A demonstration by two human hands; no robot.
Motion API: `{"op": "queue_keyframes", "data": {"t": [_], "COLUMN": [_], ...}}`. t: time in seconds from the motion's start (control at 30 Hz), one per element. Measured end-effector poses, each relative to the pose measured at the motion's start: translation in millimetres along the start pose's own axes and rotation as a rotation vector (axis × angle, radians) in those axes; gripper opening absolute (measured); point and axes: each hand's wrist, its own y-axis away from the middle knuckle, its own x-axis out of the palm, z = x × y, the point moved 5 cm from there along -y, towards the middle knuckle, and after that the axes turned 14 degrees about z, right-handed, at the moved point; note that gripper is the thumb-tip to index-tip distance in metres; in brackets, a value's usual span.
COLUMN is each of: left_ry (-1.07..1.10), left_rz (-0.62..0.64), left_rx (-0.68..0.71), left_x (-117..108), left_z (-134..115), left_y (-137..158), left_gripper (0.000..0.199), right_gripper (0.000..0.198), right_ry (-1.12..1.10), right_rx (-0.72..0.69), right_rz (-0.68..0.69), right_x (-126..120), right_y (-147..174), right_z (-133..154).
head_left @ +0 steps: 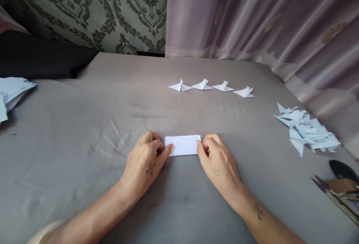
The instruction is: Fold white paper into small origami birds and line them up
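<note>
At far left I see a stack of white paper [15,91] on the grey cloth [67,158]. My left hand [144,155] has its fingers pinching one end of the folded white paper [183,145], centred before me. Beyond stand four paper figures [203,85]. My right hand's [219,158] fingers grasp the paper's other end. Further right: piled figures [308,130], then scissors [336,201].

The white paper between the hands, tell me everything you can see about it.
The white paper is a plain, flat rectangle, wider than it is deep, apparently folded into layers. No writing shows on its upper face. It lies roughly level, long edges running side to side, on or just above the gray cloth; I can't tell whether they touch. The left hand holds its left end and the right hand its right end, each with the thumb at the near side.
</note>
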Motion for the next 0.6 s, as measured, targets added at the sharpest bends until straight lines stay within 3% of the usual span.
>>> {"op": "queue_keyframes", "data": {"t": [0.6], "left_ry": [-0.060], "left_rz": [-0.018], "left_rx": [0.043], "left_x": [2.7], "left_z": [-3.0], "left_y": [2.6], "left_gripper": [0.037], "right_gripper": [0.032], "right_ry": [0.179], "right_rx": [-0.003], "right_rz": [-0.004], "right_x": [-3.0], "right_y": [4.3], "right_z": [6.9]}}
